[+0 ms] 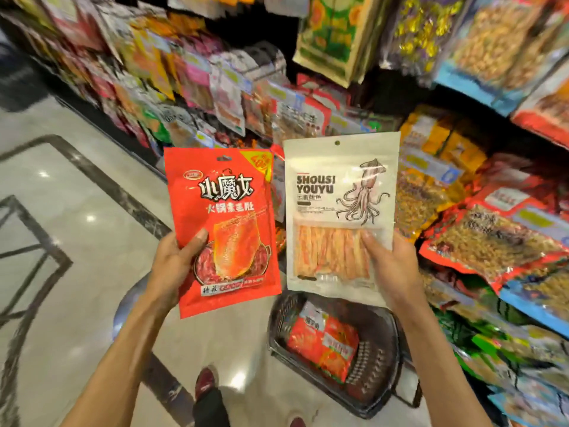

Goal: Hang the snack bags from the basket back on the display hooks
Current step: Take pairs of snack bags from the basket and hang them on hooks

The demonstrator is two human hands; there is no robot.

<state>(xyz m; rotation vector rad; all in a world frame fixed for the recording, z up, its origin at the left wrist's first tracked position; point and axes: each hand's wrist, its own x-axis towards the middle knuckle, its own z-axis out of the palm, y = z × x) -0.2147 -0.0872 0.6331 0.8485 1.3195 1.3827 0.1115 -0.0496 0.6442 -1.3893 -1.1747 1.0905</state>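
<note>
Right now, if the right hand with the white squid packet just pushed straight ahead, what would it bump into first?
Probably the hanging snack bags on the display just behind the white squid bag. The right hand points up and forward at them with nothing visible between, though depth is hard to judge.

Both arms are bare all the way up, with no sleeves in sight. The left hand (pixel 174 266) and right hand (pixel 397 266) wear no gloves. Down below is a dark red shoe (pixel 204 382) under a dark trouser leg (pixel 212 408).
</note>
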